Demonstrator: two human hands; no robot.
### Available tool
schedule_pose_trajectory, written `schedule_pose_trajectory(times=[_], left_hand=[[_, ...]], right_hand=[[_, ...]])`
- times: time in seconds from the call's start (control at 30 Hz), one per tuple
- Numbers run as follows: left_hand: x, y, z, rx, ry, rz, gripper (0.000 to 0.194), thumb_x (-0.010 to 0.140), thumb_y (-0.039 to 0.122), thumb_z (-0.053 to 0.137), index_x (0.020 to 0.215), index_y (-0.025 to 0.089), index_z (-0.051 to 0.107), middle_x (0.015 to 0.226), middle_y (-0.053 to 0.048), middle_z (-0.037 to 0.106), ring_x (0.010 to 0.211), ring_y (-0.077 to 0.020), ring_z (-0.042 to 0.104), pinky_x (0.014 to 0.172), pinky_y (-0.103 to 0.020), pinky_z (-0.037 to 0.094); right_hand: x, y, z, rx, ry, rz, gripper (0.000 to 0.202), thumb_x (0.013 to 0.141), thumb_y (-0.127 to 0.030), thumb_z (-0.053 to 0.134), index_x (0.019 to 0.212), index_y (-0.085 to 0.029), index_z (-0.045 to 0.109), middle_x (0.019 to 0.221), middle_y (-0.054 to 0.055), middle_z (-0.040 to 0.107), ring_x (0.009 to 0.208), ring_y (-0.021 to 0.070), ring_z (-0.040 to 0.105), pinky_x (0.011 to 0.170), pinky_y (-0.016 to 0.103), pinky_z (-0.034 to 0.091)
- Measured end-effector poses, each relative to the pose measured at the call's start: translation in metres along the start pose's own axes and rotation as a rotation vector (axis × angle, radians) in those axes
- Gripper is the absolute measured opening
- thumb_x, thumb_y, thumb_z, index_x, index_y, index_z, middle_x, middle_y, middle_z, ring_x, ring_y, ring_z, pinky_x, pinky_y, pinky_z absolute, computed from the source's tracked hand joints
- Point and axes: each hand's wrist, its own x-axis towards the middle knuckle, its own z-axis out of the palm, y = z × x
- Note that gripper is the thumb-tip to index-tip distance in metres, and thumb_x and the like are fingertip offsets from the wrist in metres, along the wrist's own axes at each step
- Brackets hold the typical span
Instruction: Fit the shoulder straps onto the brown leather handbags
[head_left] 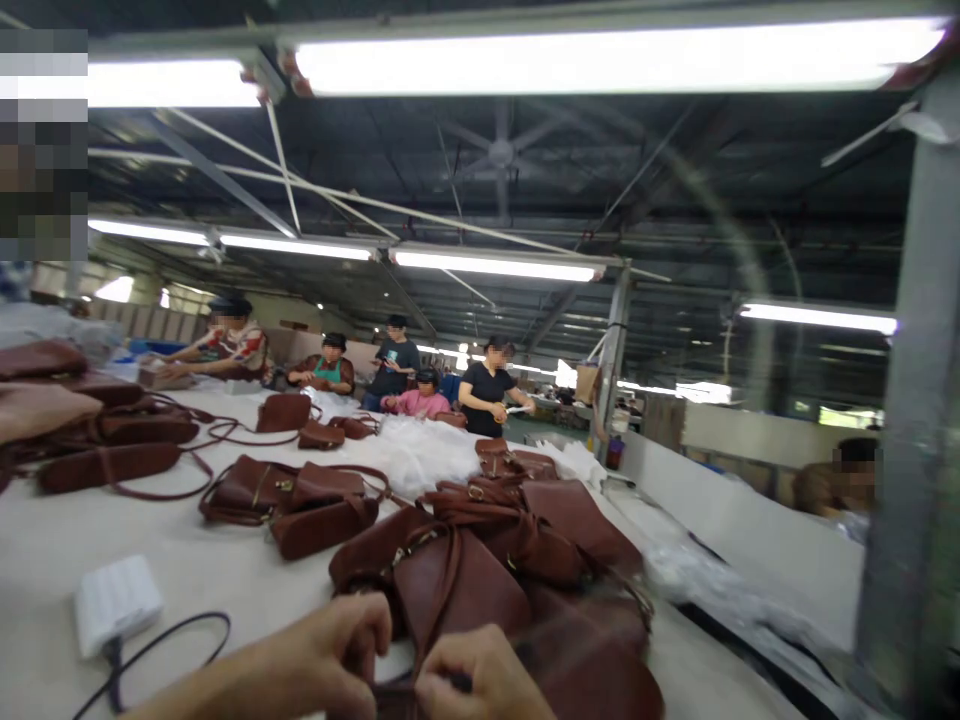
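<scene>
At the bottom of the view, my left hand (341,650) is closed, its fingers curled in beside a brown leather bag (465,580). What its fingers hold, if anything, is hidden. Close by on the right, my right hand (484,675) is closed too, with a small dark thing (460,682) showing at its fingers that I cannot make out. Part of a dark brown piece lies low between the two hands. The bag rests in a pile with other brown bags (577,510), their straps and metal fittings lying across them.
More brown bags (112,468) and straps lie across the white table (247,580). A white power bank (118,603) with a black cable sits at left. Clear plastic wrapping (431,450) lies mid-table. Several co-workers (486,390) are beyond; someone's arm (45,410) reaches in at left.
</scene>
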Motion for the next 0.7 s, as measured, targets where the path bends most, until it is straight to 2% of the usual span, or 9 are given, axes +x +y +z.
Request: schedule_pose_trajectory(times=[0.07, 0.17, 0.27, 0.37, 0.5, 0.63, 0.7], left_hand=[[-0.002, -0.005, -0.011, 0.030, 0.021, 0.036, 0.034, 0.052, 0.021, 0.066, 0.082, 0.023, 0.049, 0.065, 0.009, 0.055, 0.056, -0.0103, 0.041, 0.051, -0.022, 0.028], [0.005, -0.021, -0.031, 0.050, -0.027, 0.063, 0.035, 0.058, 0.029, 0.069, 0.084, 0.023, 0.048, 0.065, 0.009, 0.053, 0.057, -0.0103, 0.041, 0.051, -0.022, 0.027], [0.015, -0.039, -0.044, 0.073, -0.048, 0.067, 0.037, 0.062, 0.037, 0.071, 0.087, 0.022, 0.047, 0.065, 0.009, 0.052, 0.056, -0.0097, 0.039, 0.051, -0.022, 0.025], [0.018, -0.048, -0.049, 0.092, -0.045, 0.054, 0.039, 0.064, 0.044, 0.071, 0.085, 0.022, 0.046, 0.062, 0.009, 0.048, 0.054, -0.0095, 0.037, 0.050, -0.022, 0.024], [0.014, -0.040, -0.047, 0.156, -0.081, 0.054, 0.035, 0.068, 0.047, 0.068, 0.084, 0.021, 0.049, 0.062, 0.008, 0.046, 0.057, -0.0107, 0.037, 0.051, -0.022, 0.025], [0.005, -0.023, -0.037, 0.247, -0.078, 0.020, 0.022, 0.072, 0.038, 0.061, 0.080, 0.020, 0.052, 0.065, 0.006, 0.047, 0.062, -0.0128, 0.040, 0.054, -0.023, 0.029], [0.001, -0.016, -0.032, 0.256, -0.048, -0.004, 0.022, 0.072, 0.038, 0.060, 0.081, 0.019, 0.052, 0.065, 0.006, 0.046, 0.062, -0.0131, 0.040, 0.055, -0.023, 0.030]], right_hand=[[-0.009, 0.001, -0.014, 0.198, -0.020, 0.133, 0.022, 0.083, -0.020, 0.058, 0.064, -0.016, 0.070, 0.055, -0.002, 0.061, 0.050, 0.0100, 0.052, 0.047, 0.020, 0.034], [-0.017, 0.005, -0.031, 0.426, -0.085, 0.201, 0.018, 0.077, -0.024, 0.059, 0.065, -0.016, 0.069, 0.054, -0.003, 0.059, 0.044, 0.0070, 0.043, 0.042, 0.017, 0.030], [-0.018, 0.014, -0.037, 0.485, -0.097, 0.217, 0.014, 0.074, -0.025, 0.060, 0.071, -0.016, 0.071, 0.056, -0.003, 0.060, 0.044, 0.0067, 0.042, 0.041, 0.016, 0.030], [-0.019, 0.024, -0.039, 0.486, -0.091, 0.223, 0.015, 0.073, -0.021, 0.060, 0.076, -0.016, 0.074, 0.056, -0.004, 0.060, 0.044, 0.0064, 0.042, 0.041, 0.015, 0.030], [-0.021, 0.024, -0.041, 0.482, -0.098, 0.209, 0.017, 0.073, -0.018, 0.060, 0.077, -0.017, 0.076, 0.056, -0.004, 0.059, 0.045, 0.0064, 0.044, 0.042, 0.014, 0.031], [-0.020, 0.010, -0.034, 0.419, -0.138, 0.194, 0.024, 0.078, -0.025, 0.067, 0.099, -0.022, 0.078, 0.059, -0.005, 0.059, 0.046, 0.0080, 0.049, 0.042, 0.015, 0.035], [-0.017, 0.003, -0.026, 0.325, -0.149, 0.170, 0.018, 0.082, -0.031, 0.068, 0.093, -0.023, 0.079, 0.055, -0.006, 0.056, 0.046, 0.0087, 0.050, 0.042, 0.016, 0.034]])
